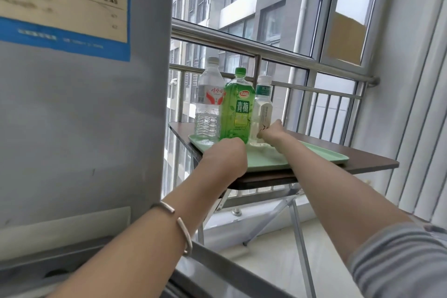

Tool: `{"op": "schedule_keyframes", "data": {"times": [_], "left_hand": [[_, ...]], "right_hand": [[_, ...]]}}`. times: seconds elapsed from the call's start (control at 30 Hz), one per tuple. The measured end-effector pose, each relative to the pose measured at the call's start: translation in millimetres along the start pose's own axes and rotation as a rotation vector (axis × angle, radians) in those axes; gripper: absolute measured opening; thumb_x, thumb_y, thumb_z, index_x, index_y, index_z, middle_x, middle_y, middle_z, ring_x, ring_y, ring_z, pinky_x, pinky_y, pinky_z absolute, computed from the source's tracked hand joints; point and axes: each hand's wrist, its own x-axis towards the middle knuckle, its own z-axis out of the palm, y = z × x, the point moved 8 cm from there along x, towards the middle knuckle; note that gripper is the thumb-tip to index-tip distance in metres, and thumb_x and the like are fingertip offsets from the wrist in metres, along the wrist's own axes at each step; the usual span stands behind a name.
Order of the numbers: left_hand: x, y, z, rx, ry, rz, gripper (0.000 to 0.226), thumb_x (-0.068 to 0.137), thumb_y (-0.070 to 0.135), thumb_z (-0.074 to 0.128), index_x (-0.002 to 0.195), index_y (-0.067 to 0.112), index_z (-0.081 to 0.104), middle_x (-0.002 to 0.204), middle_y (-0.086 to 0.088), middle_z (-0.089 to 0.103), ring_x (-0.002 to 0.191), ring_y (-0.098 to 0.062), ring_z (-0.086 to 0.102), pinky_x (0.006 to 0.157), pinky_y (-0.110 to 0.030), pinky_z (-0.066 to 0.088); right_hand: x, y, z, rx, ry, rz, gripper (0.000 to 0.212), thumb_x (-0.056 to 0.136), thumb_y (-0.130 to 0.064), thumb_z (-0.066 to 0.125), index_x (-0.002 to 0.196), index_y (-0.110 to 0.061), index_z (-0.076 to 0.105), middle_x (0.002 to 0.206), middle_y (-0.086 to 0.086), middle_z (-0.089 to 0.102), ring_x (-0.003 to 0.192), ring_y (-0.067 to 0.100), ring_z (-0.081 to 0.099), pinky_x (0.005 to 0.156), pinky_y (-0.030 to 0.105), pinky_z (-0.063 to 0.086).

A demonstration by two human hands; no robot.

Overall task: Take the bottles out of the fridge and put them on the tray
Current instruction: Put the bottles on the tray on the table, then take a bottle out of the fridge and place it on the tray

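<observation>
Left hand [226, 152], beside the fridge [84, 104], meets the green bottle [238, 109] at its base; its fingers are hidden, so I cannot tell their grip. Water bottle [209, 104], green bottle and pale bottle [262, 106] stand upright on the tray [314, 155], right hand [269, 132] curling its fingers round the pale bottle.

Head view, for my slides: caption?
Left hand at green bottle, right hand gripping pale bottle, beside a water bottle on the tray.

Folding table [370, 163] beside railed window [242, 7]
</observation>
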Motion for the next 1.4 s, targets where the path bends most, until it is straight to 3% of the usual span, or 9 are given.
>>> {"op": "schedule_keyframes", "data": {"times": [0.1,0.2,0.37,0.53,0.77,0.93,1.07,1.27,1.4], "left_hand": [[-8.0,-1.0,-8.9,-0.074,0.102,0.016,0.031,0.092,0.007,0.050,0.062,0.014,0.042,0.070,-0.005,0.052,0.078,-0.025,0.059,0.074,-0.037,0.052],[-24.7,0.6,-22.9,-0.169,0.236,0.046,0.011,0.091,0.006,0.052,0.092,0.009,0.062,0.099,-0.010,0.065,0.095,-0.028,0.062,0.085,-0.042,0.054],[-69.6,10.1,-49.9,-0.283,0.358,0.121,0.027,0.090,0.002,0.048,0.112,0.006,0.063,0.106,-0.012,0.066,0.094,-0.029,0.062,0.085,-0.044,0.055],[-133.7,9.5,-74.0,-0.367,0.362,0.165,0.026,0.089,0.001,0.044,0.106,0.005,0.063,0.098,-0.010,0.065,0.090,-0.027,0.063,0.074,-0.036,0.052],[-224.6,-37.1,-85.6,-0.347,0.291,0.235,0.015,0.083,0.005,0.049,0.091,0.014,0.058,0.101,-0.013,0.066,0.096,-0.032,0.062,0.073,-0.034,0.044],[-269.7,-106.0,-60.1,-0.315,0.165,0.183,0.012,0.078,0.007,0.053,0.089,0.010,0.059,0.102,-0.018,0.067,0.099,-0.036,0.062,0.070,-0.031,0.042],[-284.9,-179.6,-13.9,-0.264,0.027,0.055,0.004,0.080,0.005,0.053,0.081,0.009,0.055,0.089,-0.016,0.063,0.083,-0.031,0.059,0.063,-0.031,0.039],[-286.4,-300.7,87.7,-0.272,-0.121,-0.224,0.018,0.084,0.004,0.051,0.096,0.002,0.064,0.105,-0.018,0.067,0.098,-0.031,0.064,0.072,-0.032,0.048],[-293.7,-354.8,140.2,-0.269,-0.173,-0.303,0.018,0.087,0.005,0.048,0.092,0.003,0.065,0.098,-0.016,0.067,0.090,-0.029,0.063,0.066,-0.029,0.042]], "right_hand": [[-17.6,-14.4,-12.8,-0.106,0.121,-0.107,0.050,0.091,-0.016,0.057,0.136,-0.008,0.036,0.117,0.012,0.059,0.099,0.027,0.061,0.077,0.036,0.055],[-52.9,-41.3,-24.7,-0.202,0.195,-0.264,0.038,0.092,-0.011,0.049,0.130,-0.007,0.046,0.085,0.003,0.058,0.071,0.015,0.055,0.058,0.028,0.048],[-138.1,-79.8,-36.8,-0.381,0.247,-0.438,0.028,0.087,-0.004,0.049,0.113,-0.004,0.059,0.093,0.005,0.065,0.064,0.012,0.054,0.050,0.025,0.041],[-236.8,-99.2,-32.6,-0.591,0.237,-0.483,0.022,0.089,-0.026,0.055,0.090,-0.005,0.060,0.080,0.006,0.058,0.073,0.024,0.058,0.055,0.028,0.041],[-350.7,-96.6,4.7,-0.636,0.239,-0.460,0.016,0.084,-0.007,0.054,0.093,-0.006,0.066,0.095,0.012,0.069,0.087,0.031,0.065,0.080,0.042,0.055],[-403.9,-75.2,78.8,-0.590,0.094,-0.451,0.017,0.077,-0.010,0.051,0.087,-0.010,0.066,0.097,0.016,0.068,0.092,0.036,0.064,0.073,0.035,0.051],[-424.9,-45.6,169.5,-0.598,-0.093,-0.439,0.016,0.077,-0.005,0.051,0.086,-0.007,0.065,0.093,0.016,0.069,0.090,0.035,0.066,0.067,0.032,0.046],[-425.5,26.2,326.2,-0.536,-0.412,-0.335,0.012,0.080,-0.008,0.057,0.085,-0.002,0.067,0.094,0.017,0.071,0.089,0.030,0.068,0.062,0.028,0.042],[-406.0,70.8,395.8,-0.502,-0.411,-0.188,0.030,0.086,-0.017,0.057,0.114,-0.005,0.061,0.119,0.017,0.065,0.109,0.031,0.064,0.081,0.031,0.049]]}}
